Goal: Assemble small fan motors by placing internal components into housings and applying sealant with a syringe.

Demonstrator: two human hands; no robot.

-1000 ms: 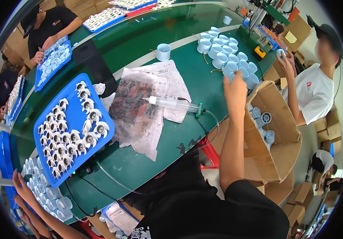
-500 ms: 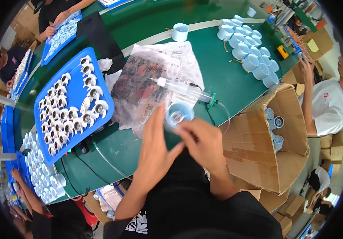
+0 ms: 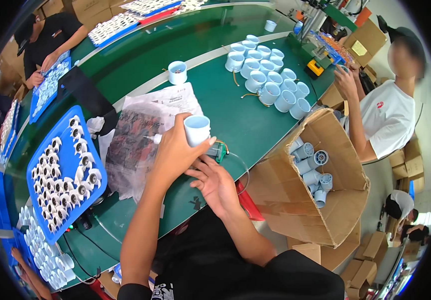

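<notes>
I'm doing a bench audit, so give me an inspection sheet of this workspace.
Surface: green workbench, partly covered by printed sheets.
Job's things: light-blue cup held; similar cups grouped at bench's right; syringe partly hidden behind left hand.
Clutter: crumpled white scrap beside blue tray of white impellers.
Hands: left hand grips the cup; right hand open near it.
Cables: black cables near the tray; clear tube from green fitting.
Surroundings: cardboard box with light-blue parts; co-worker in white shirt.

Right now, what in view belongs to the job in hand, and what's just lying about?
Likely the job's:
pale blue round plastic cup, in the left hand
similar pale blue cups grouped on the green table
white-tipped, green-ended plastic syringe, partly hidden

Probably just lying about:
crumpled white wad
flat black sheet
</notes>
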